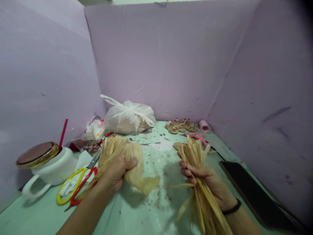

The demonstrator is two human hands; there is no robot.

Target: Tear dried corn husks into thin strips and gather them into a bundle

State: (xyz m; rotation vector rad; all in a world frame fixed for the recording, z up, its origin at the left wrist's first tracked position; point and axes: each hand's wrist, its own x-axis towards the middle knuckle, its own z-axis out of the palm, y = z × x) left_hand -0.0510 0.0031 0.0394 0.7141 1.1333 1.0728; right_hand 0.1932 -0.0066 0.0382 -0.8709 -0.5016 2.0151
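Far left of the plastic bag [129, 117], a white mug [55, 168] under a tilted round lid [36, 155]. Left of the bag and nearer the front, scissors [94, 161], blades towards the bag. Before the bag, the left hand [119, 171] at a bundle of dry strips [111, 147], fingers pinching a pale strip [135, 155]. Right of the bag, brown round pieces [181, 126]; nearer the front, the right hand [201, 178], fingers wrapped around a second bundle [193, 153]. Farthest right of the bag, a dark phone [256, 195] on the table [156, 225].
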